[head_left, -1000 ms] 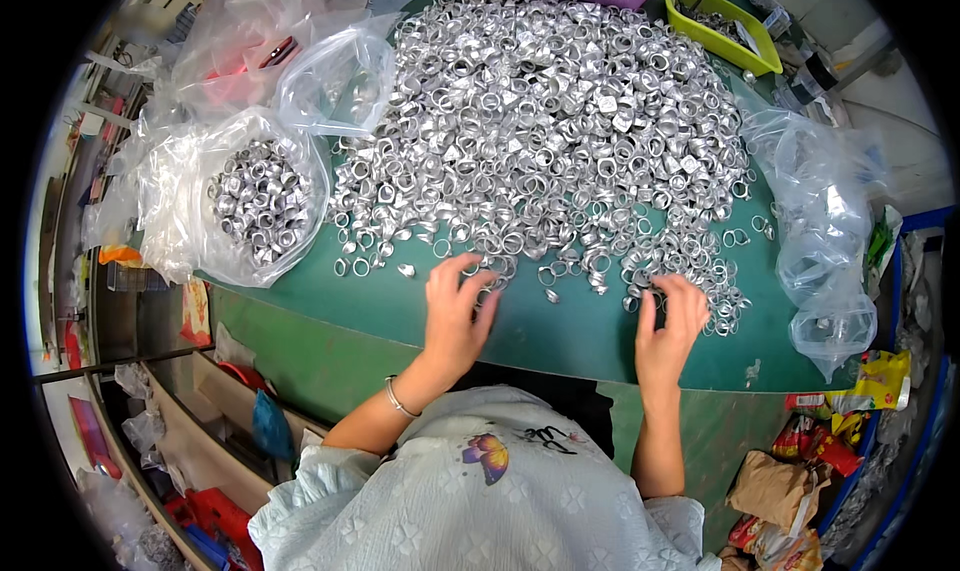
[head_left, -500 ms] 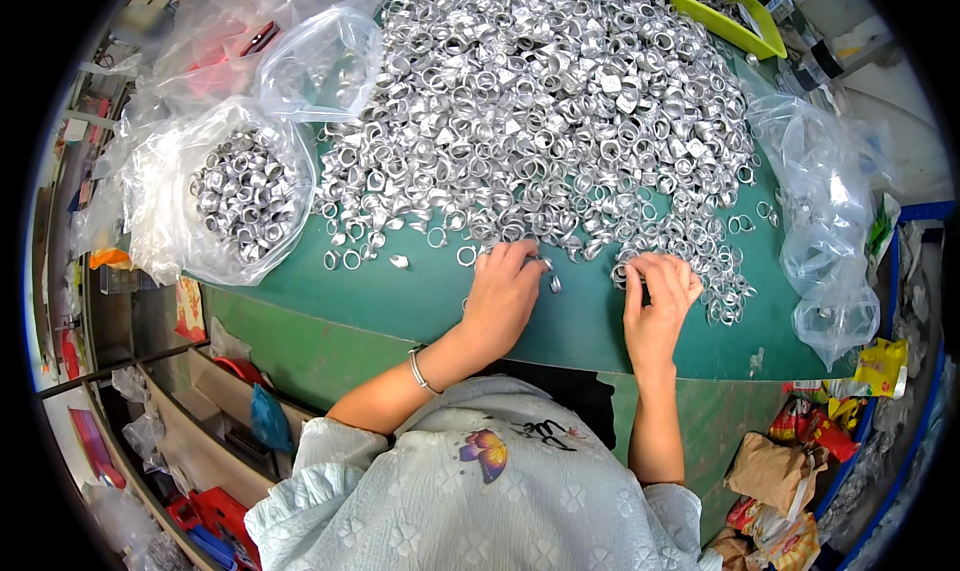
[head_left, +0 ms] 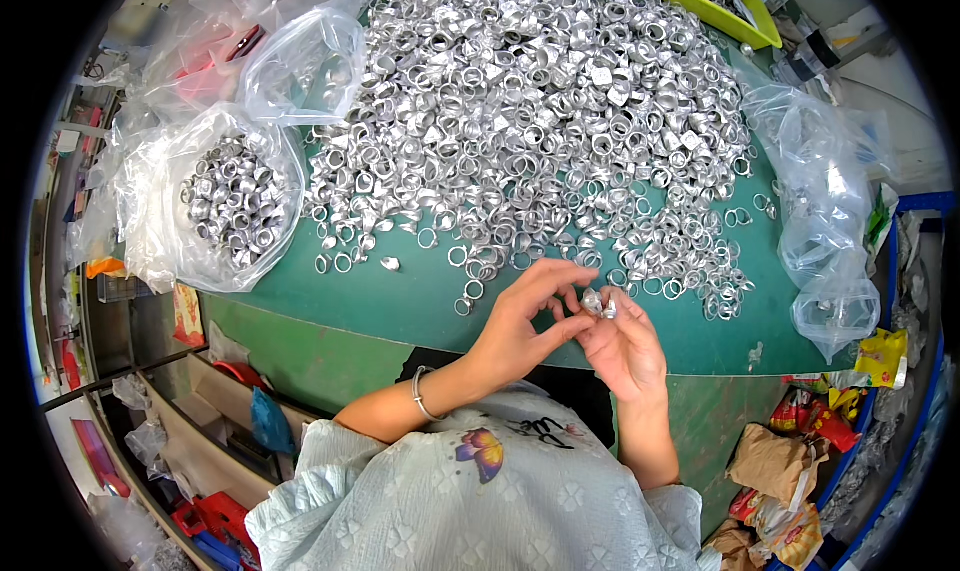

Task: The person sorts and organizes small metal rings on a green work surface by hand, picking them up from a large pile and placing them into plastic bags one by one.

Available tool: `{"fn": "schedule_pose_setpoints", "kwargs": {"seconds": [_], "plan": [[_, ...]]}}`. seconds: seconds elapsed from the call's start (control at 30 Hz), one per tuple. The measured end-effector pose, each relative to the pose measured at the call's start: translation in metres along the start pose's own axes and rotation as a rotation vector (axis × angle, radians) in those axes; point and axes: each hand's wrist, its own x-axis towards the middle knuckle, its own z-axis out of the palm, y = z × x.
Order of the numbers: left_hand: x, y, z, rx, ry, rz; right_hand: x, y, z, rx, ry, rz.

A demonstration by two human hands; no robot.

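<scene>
My two hands meet just above the table's near edge, in front of a wide heap of silver rings [head_left: 540, 121]. In my right hand [head_left: 628, 351], palm turned up, a few silver rings [head_left: 598, 304] sit between the thumb and fingers. Bent toward them from the left, my left hand [head_left: 525, 316] has its thumb and fingertips closed on the same rings; exactly how many it grips is hidden. A bracelet circles my left wrist. Loose rings lie on the green table [head_left: 400, 306] beyond my hands.
At the left, an open clear plastic bag [head_left: 285, 241] contains a pile of rings. More clear bags [head_left: 830, 221] lie along the right edge. A yellow-green tray [head_left: 735, 21] stands at the far right. Shelves and a drawer [head_left: 210, 401] are at lower left; packets and a paper bag [head_left: 775, 466] at lower right.
Both hands have lifted from the near edge of the heap and come together nearer my body. The right hand has turned palm up, with rings now visible between the hands.
</scene>
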Motion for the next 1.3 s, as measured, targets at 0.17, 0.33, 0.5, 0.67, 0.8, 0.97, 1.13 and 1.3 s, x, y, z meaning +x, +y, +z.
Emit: {"fn": "schedule_pose_setpoints", "kwargs": {"seconds": [0.17, 0.33, 0.5, 0.67, 0.8, 0.97, 1.13, 1.3], "plan": [[-0.002, 0.002, -0.004, 0.039, -0.028, 0.055, -0.006, 0.000, 0.008, 0.089, -0.038, 0.103], [-0.005, 0.007, -0.001, 0.021, -0.005, 0.059, -0.010, 0.001, 0.013, 0.049, -0.054, 0.101], [-0.007, 0.011, 0.003, 0.052, 0.032, 0.098, -0.013, 0.002, 0.019, 0.000, -0.027, 0.064], [-0.008, 0.012, 0.003, 0.063, 0.013, 0.117, -0.014, 0.005, 0.014, -0.103, 0.076, -0.019], [-0.014, 0.006, -0.003, -0.123, 0.068, -0.008, -0.007, 0.004, -0.011, -0.930, 0.311, -0.414], [-0.026, -0.007, -0.015, -0.218, 0.070, -0.212, 0.006, 0.000, -0.021, -1.873, 0.442, -0.855], [-0.035, -0.013, -0.021, -0.175, 0.095, -0.312, 0.013, -0.009, -0.005, -1.890, 0.365, -0.971], [-0.031, -0.018, -0.022, -0.227, 0.065, -0.358, 0.033, -0.004, -0.004, -1.999, 0.187, -0.944]]}}
